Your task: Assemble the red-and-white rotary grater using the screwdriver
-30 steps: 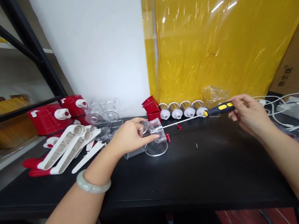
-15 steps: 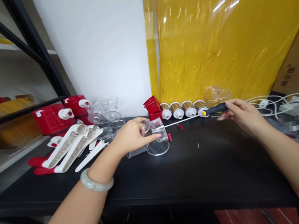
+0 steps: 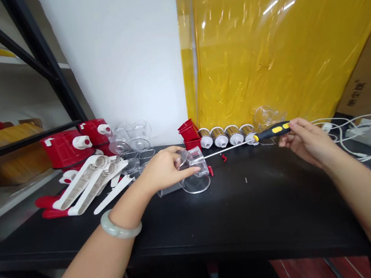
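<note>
My left hand [image 3: 167, 167] is closed around a clear plastic housing [image 3: 196, 182], its round rim resting on the black table. With thumb and fingers, my right hand [image 3: 309, 138] pinches the end of a screwdriver [image 3: 272, 131] that has a black and yellow handle. The long thin shaft runs left, nearly level, and its tip reaches into the clear housing; the tip itself is hard to make out. Beside the housing lies a small red piece [image 3: 210, 171], and another red piece [image 3: 224, 157] is a little farther right.
Several metal grater drums [image 3: 220, 137] line the back next to red plastic parts [image 3: 188, 131]. At the left are white handles with red ends [image 3: 82, 183], red housings [image 3: 67, 148] and more clear parts [image 3: 140, 143]. White cables [image 3: 358, 123] lie on the right of the black table [image 3: 250, 223].
My right hand has shifted slightly right along the screwdriver to its handle end. The handle has turned, showing yellow patches. My left hand and the clear housing stay in place.
</note>
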The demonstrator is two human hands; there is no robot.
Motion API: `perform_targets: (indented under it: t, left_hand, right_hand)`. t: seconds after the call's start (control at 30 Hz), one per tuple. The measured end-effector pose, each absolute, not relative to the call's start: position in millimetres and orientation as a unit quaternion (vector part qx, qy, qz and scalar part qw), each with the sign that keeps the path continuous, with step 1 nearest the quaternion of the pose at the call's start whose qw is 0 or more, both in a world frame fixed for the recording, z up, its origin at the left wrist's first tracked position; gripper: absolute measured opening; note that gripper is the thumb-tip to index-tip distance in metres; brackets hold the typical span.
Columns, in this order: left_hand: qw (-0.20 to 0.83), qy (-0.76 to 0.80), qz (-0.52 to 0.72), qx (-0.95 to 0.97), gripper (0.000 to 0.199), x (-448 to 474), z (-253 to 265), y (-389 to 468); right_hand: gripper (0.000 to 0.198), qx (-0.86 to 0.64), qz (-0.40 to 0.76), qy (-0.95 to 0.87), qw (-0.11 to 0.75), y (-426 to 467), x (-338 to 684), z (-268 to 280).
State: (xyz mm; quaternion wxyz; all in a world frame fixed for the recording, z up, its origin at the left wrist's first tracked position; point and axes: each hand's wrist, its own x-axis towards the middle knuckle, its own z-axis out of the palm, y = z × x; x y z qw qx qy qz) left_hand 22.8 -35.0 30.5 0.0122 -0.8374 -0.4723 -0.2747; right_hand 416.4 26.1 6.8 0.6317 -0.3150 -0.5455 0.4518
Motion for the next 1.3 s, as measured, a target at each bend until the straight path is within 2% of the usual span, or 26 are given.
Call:
perform_targets:
  t: [0.2,0.4,0.57,0.67,0.8,0.9,0.97,1.13,1.3]
  left_hand:
    - [0.019,-0.474,-0.273,-0.837,0.055,23.2,30.5,-34.6]
    - [0.015,-0.475,-0.275,-0.836,0.056,23.8,30.5,-34.8]
    - [0.014,-0.472,-0.274,-0.838,0.056,22.7,30.4,-34.7]
    - [0.01,-0.473,-0.272,-0.838,0.056,23.0,30.3,-35.1]
    - [0.01,-0.475,-0.275,-0.836,0.056,23.7,30.6,-35.8]
    - [0.011,-0.475,-0.273,-0.836,0.056,23.6,30.5,-35.8]
    - [0.012,-0.478,-0.273,-0.835,0.057,23.5,30.1,-35.3]
    - [0.01,-0.479,-0.275,-0.834,0.058,23.6,29.3,-33.9]
    - [0.016,-0.472,-0.285,-0.834,0.057,23.0,29.5,-34.1]
  right_hand:
    - [0.03,-0.291,0.398,-0.527,0.693,27.9,409.4,3.5]
    - [0.032,-0.32,0.389,-0.54,0.675,26.9,416.3,7.6]
    - [0.048,-0.288,0.455,-0.547,0.641,18.3,419.8,15.2]
    - [0.034,-0.318,0.449,-0.558,0.621,18.2,420.7,14.5]
    - [0.047,-0.371,0.419,-0.558,0.612,25.0,415.8,7.1]
    - [0.042,-0.362,0.399,-0.546,0.641,27.3,411.0,5.1]
    - [0.046,-0.348,0.389,-0.546,0.655,26.5,410.5,6.0]
    - [0.04,-0.37,0.374,-0.571,0.631,23.1,417.2,7.5]
    - [0.046,-0.317,0.476,-0.558,0.602,16.5,421.2,13.9]
